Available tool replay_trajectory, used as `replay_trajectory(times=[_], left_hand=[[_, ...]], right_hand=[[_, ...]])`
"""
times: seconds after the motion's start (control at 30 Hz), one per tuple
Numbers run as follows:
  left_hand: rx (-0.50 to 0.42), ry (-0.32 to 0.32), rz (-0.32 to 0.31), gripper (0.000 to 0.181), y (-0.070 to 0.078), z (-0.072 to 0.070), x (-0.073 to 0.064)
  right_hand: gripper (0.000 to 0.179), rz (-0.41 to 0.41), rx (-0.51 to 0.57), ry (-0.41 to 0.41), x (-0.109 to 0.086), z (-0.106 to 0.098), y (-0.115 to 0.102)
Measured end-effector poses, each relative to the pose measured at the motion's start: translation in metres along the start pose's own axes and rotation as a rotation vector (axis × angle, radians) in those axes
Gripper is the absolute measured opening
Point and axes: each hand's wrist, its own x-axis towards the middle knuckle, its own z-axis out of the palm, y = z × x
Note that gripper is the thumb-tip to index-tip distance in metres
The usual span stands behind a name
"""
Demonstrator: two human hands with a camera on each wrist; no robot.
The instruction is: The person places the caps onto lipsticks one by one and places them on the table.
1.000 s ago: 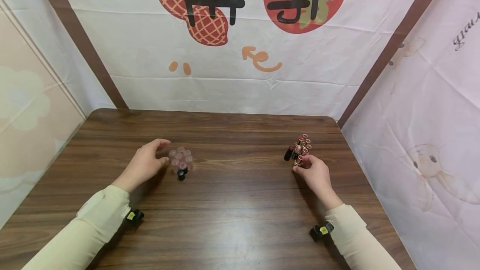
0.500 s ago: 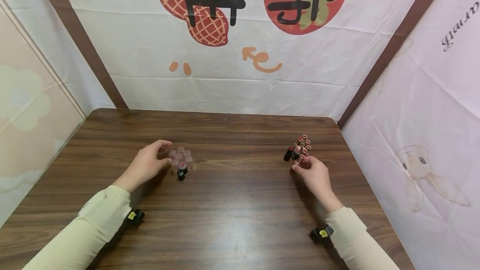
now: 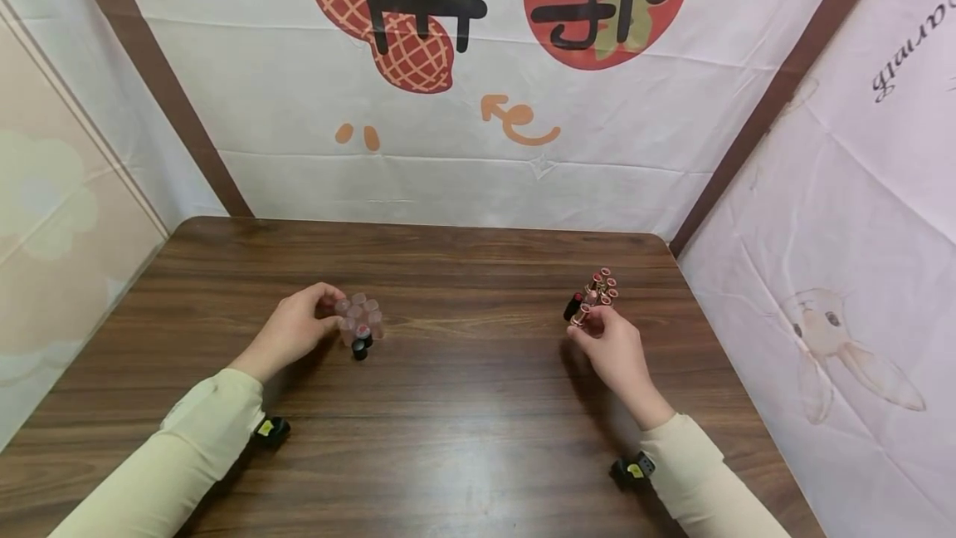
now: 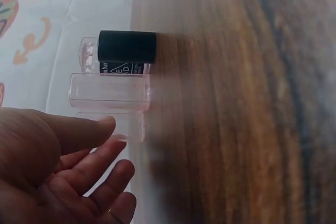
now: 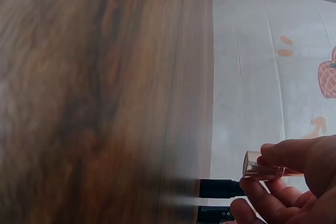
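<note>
My left hand [image 3: 295, 329] is at the left side of a cluster of clear pinkish lipstick caps [image 3: 371, 310]. Thumb and forefinger stand apart on either side of the nearest cap; in the left wrist view the thumb overlaps that cap [image 4: 131, 125]. Two black caps [image 3: 360, 349] stand at the cluster's front. My right hand [image 3: 616, 347] pinches a gold lipstick tube [image 5: 253, 167] between thumb and fingers, tilted and raised off the table. Behind it, several gold lipsticks [image 3: 606, 282] stand uncapped, with black lipsticks [image 3: 573, 306] beside them.
Both groups stand on a dark wood-grain table [image 3: 463, 405], far apart from each other. A printed white cloth [image 3: 448, 181] hangs behind the table's back edge, and another cloth [image 3: 814, 272] hangs at the right.
My right hand has lifted the gold lipstick tube and carried it a little to the left. My left hand has edged right, closer to the clear caps.
</note>
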Motion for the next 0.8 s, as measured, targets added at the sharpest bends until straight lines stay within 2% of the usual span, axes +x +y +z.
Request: replay_trajectory(times=[0.2, 0.33, 0.47, 0.6, 0.8], left_hand=[[-0.011, 0.089, 0.003, 0.024, 0.004, -0.011, -0.003], [-0.036, 0.185, 0.033, 0.028, 0.018, -0.021, -0.005], [-0.071, 0.238, 0.078, 0.034, 0.040, -0.026, -0.006], [-0.104, 0.230, 0.130, 0.036, 0.063, -0.024, -0.006], [-0.198, 0.140, 0.189, 0.039, 0.093, -0.013, -0.004]], right_hand=[[0.030, -0.033, 0.043, -0.024, -0.001, 0.003, -0.007], [0.027, -0.077, 0.046, -0.039, -0.001, 0.007, -0.013], [0.025, -0.112, 0.051, -0.059, -0.002, 0.011, -0.020], [0.025, -0.136, 0.084, -0.084, -0.003, 0.017, -0.029], [0.026, -0.157, 0.149, -0.109, -0.005, 0.027, -0.044]])
